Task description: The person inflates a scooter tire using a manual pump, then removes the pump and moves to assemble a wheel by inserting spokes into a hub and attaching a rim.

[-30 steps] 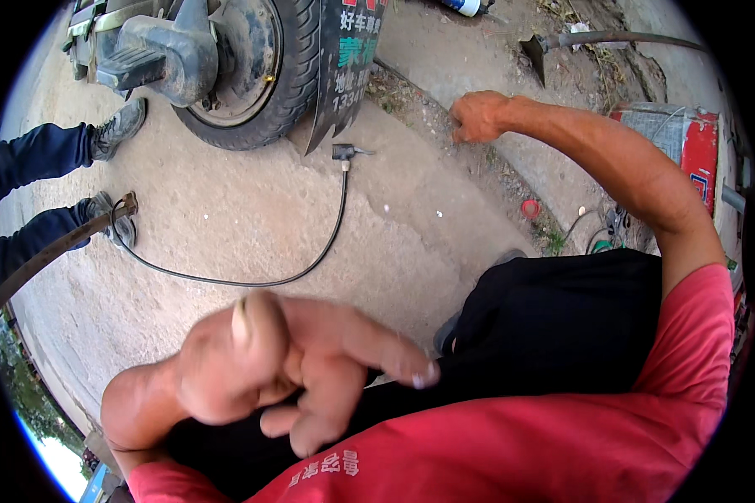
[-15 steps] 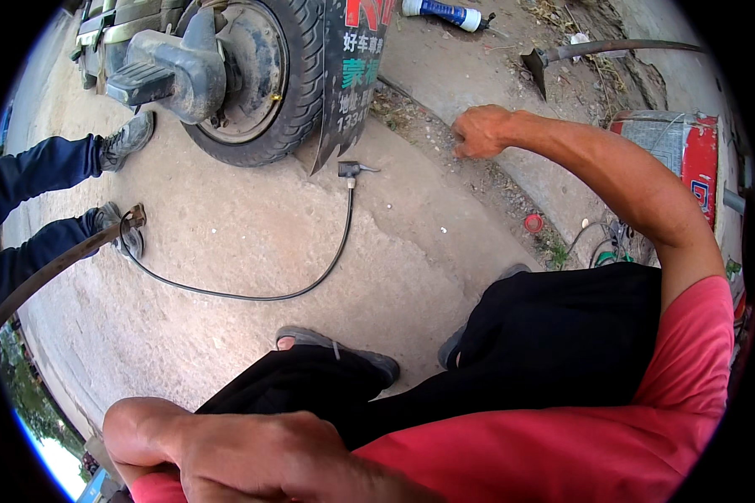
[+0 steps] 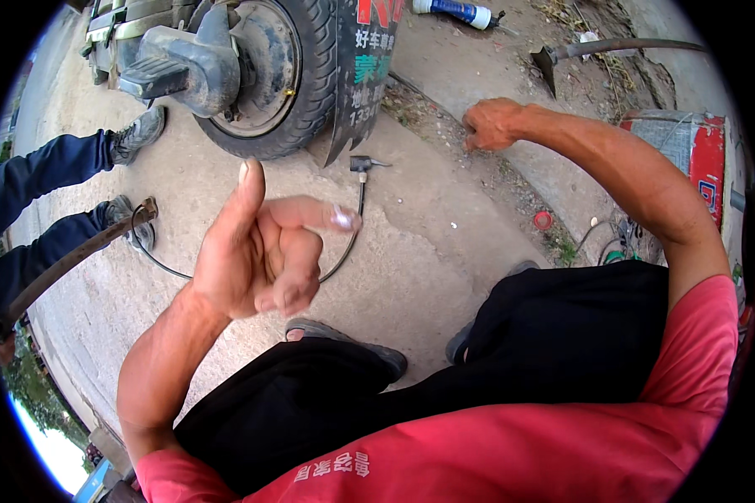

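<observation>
A person in a red shirt (image 3: 478, 453) and black trousers (image 3: 562, 335) raises the left hand (image 3: 256, 260) over bare concrete; half a second earlier that hand lay low across the lap, at the bottom edge of the view. The left forearm now angles up from a bent elbow, thumb upright, index finger pointing to the right and the remaining fingers loosely curled. The grip is slack and nothing is in it. A black air hose (image 3: 361, 193) passes behind the fingers in this view (whether fingertip and hose touch cannot be told), sweeping from beside a rusty metal bar (image 3: 75, 260) at left to a dark nozzle (image 3: 361, 163) lying on the concrete. The nozzle has stayed down, just beside a printed mud flap (image 3: 354, 109).

Farther out, the right hand (image 3: 491, 124) has kept its pose: arm stretched forward with the elbow bent, wrist dropped, fingers bent downward above a gritty strip of ground. Whether those fingers clasp anything cannot be told. Beyond the nozzle stands a dusty wheel (image 3: 315, 84) with a thick treaded tire; another person's blue-trousered legs (image 3: 59, 159) are at left, and a blue-and-white tube (image 3: 457, 12) lies at the top.
</observation>
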{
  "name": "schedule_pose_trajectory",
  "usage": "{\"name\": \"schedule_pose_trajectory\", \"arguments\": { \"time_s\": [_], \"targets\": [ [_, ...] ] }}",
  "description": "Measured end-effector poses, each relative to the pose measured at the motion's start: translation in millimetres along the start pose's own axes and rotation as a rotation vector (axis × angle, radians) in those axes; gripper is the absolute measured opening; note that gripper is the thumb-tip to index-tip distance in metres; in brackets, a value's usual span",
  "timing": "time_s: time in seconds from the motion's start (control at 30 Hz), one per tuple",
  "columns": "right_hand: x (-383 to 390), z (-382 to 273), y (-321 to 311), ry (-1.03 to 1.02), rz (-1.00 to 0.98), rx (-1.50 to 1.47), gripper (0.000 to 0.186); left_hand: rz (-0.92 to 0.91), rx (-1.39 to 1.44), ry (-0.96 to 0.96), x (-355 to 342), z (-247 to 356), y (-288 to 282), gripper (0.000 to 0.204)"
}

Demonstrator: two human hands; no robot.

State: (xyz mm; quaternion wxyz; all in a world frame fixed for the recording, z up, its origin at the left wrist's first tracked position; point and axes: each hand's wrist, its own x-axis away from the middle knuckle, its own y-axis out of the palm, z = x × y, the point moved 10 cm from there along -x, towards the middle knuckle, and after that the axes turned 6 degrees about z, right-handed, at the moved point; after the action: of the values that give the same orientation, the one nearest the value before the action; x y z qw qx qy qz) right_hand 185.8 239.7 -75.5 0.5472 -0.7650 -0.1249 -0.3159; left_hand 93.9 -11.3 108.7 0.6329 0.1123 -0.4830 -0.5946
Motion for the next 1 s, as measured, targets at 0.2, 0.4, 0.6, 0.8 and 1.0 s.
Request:
{"name": "schedule_pose_trajectory", "arguments": {
  "time_s": [0.2, 0.4, 0.6, 0.8, 1.0],
  "targets": [
    [-6.8, 2.5, 5.8, -0.015, 0.018, 0.029, 0.041, 0.27, -0.336, 0.168, -21.4, 36.9, -65.4, 0.05],
    [-1.5, 1.2, 0.5, -0.004, 0.007, 0.016, 0.041, 0.606, -1.104, 0.245, -43.3, 67.5, -118.7, 0.052],
    [1.4, 4.0, -2.4, -0.004, 0.01, -0.002, 0.04, 0.689, -1.558, 0.469, -55.5, 90.5, -133.7, 0.054],
    [3.7, 14.9, 2.9, 0.01, 0.022, 0.005, 0.039, 0.753, -2.13, 0.426, -61.5, 96.7, -108.3, 0.06],
    [2.5, 18.9, 2.1, 0.009, 0.034, -0.001, 0.038, 0.786, -2.41, 0.478, -56.6, 97.2, -105.8, 0.07]
  ]
}}
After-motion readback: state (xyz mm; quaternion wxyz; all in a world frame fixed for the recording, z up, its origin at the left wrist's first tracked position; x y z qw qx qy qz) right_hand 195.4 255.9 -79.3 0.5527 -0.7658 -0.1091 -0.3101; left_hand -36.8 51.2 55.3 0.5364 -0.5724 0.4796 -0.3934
